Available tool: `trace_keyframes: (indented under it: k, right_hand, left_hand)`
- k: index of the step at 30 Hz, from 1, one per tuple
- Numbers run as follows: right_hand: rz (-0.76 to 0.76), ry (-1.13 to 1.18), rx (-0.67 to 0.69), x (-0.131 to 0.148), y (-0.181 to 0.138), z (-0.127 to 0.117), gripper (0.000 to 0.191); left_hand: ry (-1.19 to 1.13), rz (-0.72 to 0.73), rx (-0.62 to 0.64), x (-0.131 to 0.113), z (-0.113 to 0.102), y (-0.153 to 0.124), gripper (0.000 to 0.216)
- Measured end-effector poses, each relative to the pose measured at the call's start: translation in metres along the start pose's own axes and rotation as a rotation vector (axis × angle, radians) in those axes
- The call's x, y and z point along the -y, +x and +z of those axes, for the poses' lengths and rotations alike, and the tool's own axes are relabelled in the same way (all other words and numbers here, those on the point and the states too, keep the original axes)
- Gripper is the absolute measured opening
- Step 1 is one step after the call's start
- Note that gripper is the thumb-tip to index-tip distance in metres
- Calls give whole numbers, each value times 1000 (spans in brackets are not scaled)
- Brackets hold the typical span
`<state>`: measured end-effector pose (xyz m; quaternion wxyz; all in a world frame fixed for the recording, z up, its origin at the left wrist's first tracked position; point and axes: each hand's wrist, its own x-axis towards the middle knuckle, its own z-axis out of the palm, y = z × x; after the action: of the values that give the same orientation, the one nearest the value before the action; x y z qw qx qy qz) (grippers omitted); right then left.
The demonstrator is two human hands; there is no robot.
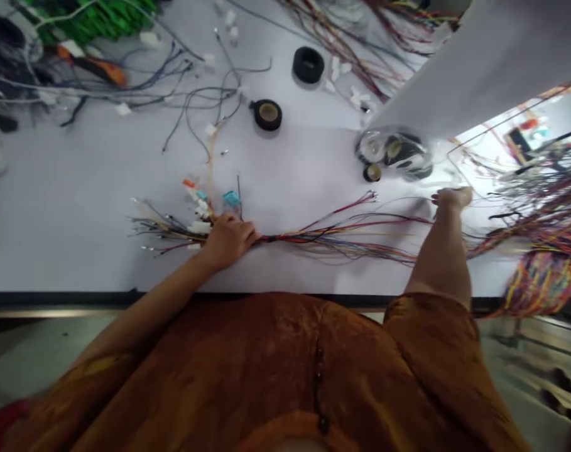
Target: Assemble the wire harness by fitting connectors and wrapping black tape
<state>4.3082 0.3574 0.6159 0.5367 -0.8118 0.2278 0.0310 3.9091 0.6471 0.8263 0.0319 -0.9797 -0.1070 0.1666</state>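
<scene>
A bundle of many-coloured wires, a wire harness (308, 237), lies along the front of the white table. My left hand (231, 240) is closed around its left part, near a black tape wrap (272, 238). Loose terminal ends (160, 226) fan out left of that hand, beside white connectors (201, 213) and a light blue connector (231, 198). Stretched out to the right, my right hand (453, 198) is beyond the harness's spread wires, close to a clear plastic bag (419, 166) with tape rolls. Its fingers look apart, with nothing visible in them, though they are small and blurred.
Two black tape rolls (267, 115) (308, 64) lie at the middle back. An orange-and-black tool (97, 68) sits among loose wires at back left, near green pieces (101, 19). A large white post-like shape (478, 69) leans across the back right. More wire bundles (544, 276) lie at right.
</scene>
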Motion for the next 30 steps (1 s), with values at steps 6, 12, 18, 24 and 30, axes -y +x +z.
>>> trace_keyframes:
  k: [6,12,18,24,30]
  right_hand:
    - [-13,611,-218,-44,-40,-57,35]
    - [-567,206,402,-32,-188,-75,32]
    - [-1183,-373,1042,21,-290,-40,22]
    - [-1516,-734,996,58,-311,-18,31]
    - [-1579,-799,949,60,-311,-11,29]
  left_hand:
    - [16,26,-54,4,5,0,36]
    - [72,35,-69,6,10,0,42]
    - [83,44,-173,11,17,0,39]
    - [80,3,-219,11,23,1,41]
    - [25,-47,-211,12,26,1,40]
